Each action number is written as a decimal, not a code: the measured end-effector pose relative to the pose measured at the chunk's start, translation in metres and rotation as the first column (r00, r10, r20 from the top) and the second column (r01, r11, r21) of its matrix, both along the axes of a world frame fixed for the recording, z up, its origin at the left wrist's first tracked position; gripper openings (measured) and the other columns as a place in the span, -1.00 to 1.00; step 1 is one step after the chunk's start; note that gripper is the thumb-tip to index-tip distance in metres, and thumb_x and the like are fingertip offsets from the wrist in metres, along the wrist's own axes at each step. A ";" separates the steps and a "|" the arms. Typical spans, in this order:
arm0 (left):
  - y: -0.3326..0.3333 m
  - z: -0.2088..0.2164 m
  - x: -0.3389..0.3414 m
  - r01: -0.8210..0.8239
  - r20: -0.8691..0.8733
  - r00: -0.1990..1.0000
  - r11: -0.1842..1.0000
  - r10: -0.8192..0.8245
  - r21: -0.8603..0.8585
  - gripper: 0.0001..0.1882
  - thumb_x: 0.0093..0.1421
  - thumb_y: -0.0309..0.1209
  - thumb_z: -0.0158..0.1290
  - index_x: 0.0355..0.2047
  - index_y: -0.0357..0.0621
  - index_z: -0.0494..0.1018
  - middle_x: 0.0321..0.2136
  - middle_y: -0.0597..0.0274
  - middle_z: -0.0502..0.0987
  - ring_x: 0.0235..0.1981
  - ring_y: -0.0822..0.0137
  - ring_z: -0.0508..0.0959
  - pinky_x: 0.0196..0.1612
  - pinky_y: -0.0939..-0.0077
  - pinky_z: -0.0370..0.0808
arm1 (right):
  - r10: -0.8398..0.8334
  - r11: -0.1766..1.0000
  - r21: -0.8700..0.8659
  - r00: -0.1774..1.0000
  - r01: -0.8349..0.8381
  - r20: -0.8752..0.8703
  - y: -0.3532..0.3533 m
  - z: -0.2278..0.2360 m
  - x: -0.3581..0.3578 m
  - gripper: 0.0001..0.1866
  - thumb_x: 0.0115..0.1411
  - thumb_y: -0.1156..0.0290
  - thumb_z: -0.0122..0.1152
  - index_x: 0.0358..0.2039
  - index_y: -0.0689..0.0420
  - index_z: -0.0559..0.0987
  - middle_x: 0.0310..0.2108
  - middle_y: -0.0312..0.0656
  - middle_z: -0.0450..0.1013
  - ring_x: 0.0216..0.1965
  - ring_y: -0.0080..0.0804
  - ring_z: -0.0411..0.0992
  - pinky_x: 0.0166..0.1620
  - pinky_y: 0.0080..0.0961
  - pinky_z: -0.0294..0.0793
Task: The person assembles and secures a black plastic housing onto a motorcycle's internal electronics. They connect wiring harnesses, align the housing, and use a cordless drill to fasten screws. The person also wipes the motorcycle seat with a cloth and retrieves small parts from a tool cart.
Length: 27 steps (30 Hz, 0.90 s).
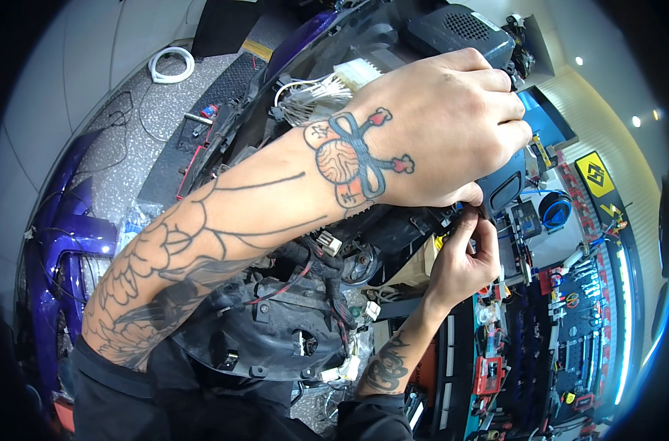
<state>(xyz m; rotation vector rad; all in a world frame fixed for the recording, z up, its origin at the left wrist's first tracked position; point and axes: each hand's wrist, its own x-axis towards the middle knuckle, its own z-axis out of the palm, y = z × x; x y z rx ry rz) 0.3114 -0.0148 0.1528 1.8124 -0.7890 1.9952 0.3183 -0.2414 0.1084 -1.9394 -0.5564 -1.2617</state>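
My left hand (452, 125) reaches across from the lower left, its fingers curled at the dark plastic front part (503, 184) of a partly stripped vehicle. Just below its thumb, my right hand (463, 261) comes up with thumb and forefinger pinched together. The two hands nearly meet. What lies between their fingertips is hidden behind the fingers and too small to name. Under my left forearm is a black plastic body shell (268, 323) with a wiring harness (331, 272) running over it. White plug connectors (329, 242) hang from the harness.
A bundle of white cable ties (316, 95) lies beyond my left wrist, close to a black housing with a round grille (463, 29). Purple body panels (77, 235) stand at left. A tool wall (581, 323) and workbench line the right. A white hose coil (171, 66) is on the floor.
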 end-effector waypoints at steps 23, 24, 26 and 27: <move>0.002 0.000 -0.001 0.012 -0.034 0.999 1.000 -0.012 -0.004 -0.48 -0.05 -0.13 0.53 -0.15 -0.14 0.66 -0.14 0.28 0.70 0.05 0.27 0.65 0.25 0.34 0.49 | -0.004 0.999 0.032 0.998 0.002 0.064 0.011 -0.003 -0.002 -0.89 0.40 0.52 0.43 -0.19 0.33 0.75 -0.42 -0.28 0.64 -0.50 -0.72 0.46 -0.48 -0.72 0.43; 0.002 0.000 -0.001 0.016 -0.035 0.999 1.000 -0.017 -0.007 -0.48 -0.05 -0.13 0.54 -0.15 -0.14 0.66 -0.13 0.27 0.70 0.06 0.27 0.65 0.25 0.34 0.48 | 0.003 0.999 0.031 0.999 -0.005 0.053 0.011 -0.003 -0.002 -0.89 0.40 0.52 0.43 -0.19 0.33 0.75 -0.43 -0.28 0.64 -0.50 -0.72 0.45 -0.48 -0.72 0.42; 0.002 0.000 -0.002 0.028 -0.045 0.999 1.000 -0.028 -0.005 -0.46 -0.05 -0.13 0.54 -0.14 -0.14 0.66 -0.12 0.27 0.69 0.07 0.26 0.64 0.25 0.33 0.48 | -0.032 0.999 0.015 0.999 0.032 0.039 0.010 -0.002 -0.003 -0.89 0.40 0.52 0.42 -0.18 0.33 0.75 -0.45 -0.28 0.63 -0.51 -0.73 0.45 -0.49 -0.73 0.41; 0.002 0.000 -0.002 0.031 -0.057 0.998 1.000 -0.031 0.000 -0.45 -0.06 -0.13 0.55 -0.13 -0.15 0.66 -0.11 0.26 0.69 0.08 0.26 0.64 0.25 0.33 0.48 | -0.043 0.999 0.031 0.999 0.043 0.008 0.009 -0.002 -0.003 -0.89 0.40 0.53 0.42 -0.17 0.33 0.75 -0.47 -0.28 0.63 -0.52 -0.73 0.44 -0.49 -0.73 0.40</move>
